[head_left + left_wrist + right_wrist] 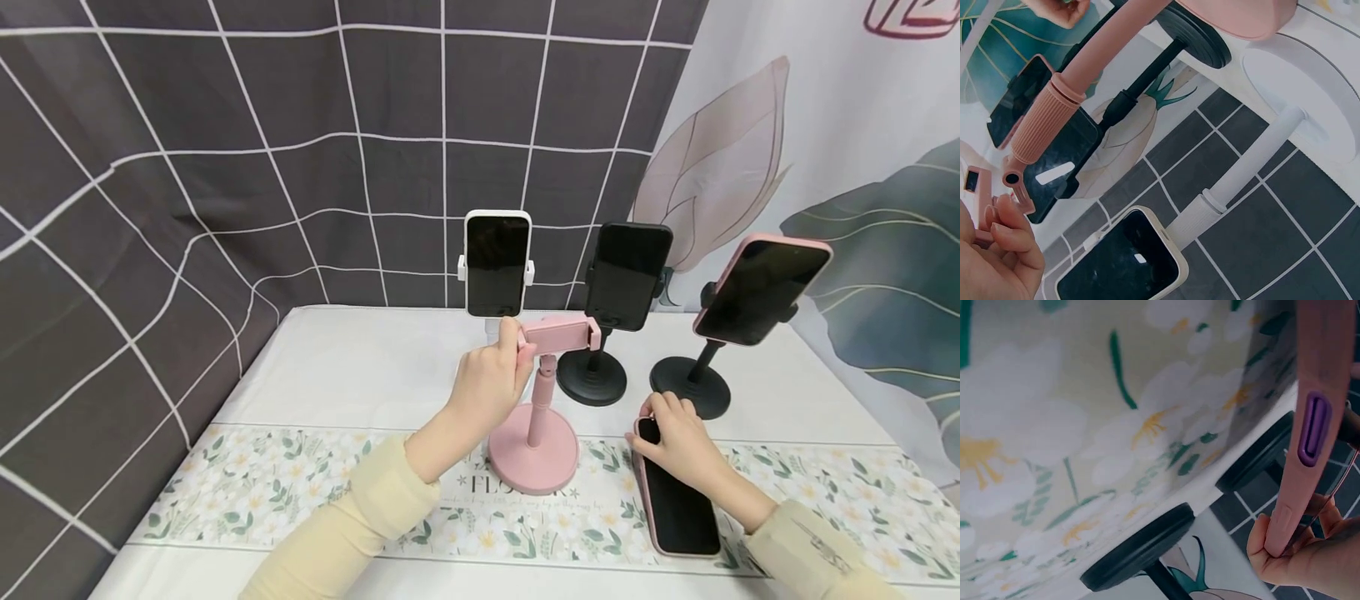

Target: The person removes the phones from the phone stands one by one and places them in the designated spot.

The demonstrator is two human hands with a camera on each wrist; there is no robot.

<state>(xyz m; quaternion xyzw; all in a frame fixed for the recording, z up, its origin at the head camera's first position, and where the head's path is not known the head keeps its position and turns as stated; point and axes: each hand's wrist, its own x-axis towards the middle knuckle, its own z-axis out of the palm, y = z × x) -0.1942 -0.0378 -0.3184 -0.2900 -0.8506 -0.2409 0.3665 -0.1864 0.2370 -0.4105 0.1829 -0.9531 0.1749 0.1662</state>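
Note:
My left hand point(486, 375) pinches the left end of the clamp point(558, 336) on a pink phone stand point(534, 458), whose round base stands on the table. That clamp has no phone in it. In the left wrist view, curled fingers point(1013, 234) wrap the clamp's end beside the stand's ribbed pink neck point(1047, 122). My right hand point(681, 442) grips the far end of a pink-cased phone point(682, 512), its dark screen facing up. In the right wrist view, the thumb and fingers hold the end of the pink case point(1310, 494), with a purple-rimmed slot on its edge.
Behind stand a white-cased phone point(498, 262) on a white stand, a black phone point(630, 275) on a black stand, and a pink-cased phone point(765, 292) on another black stand point(690, 387). A floral runner point(285, 483) crosses the white table; a dark grid cloth point(397, 100) hangs behind.

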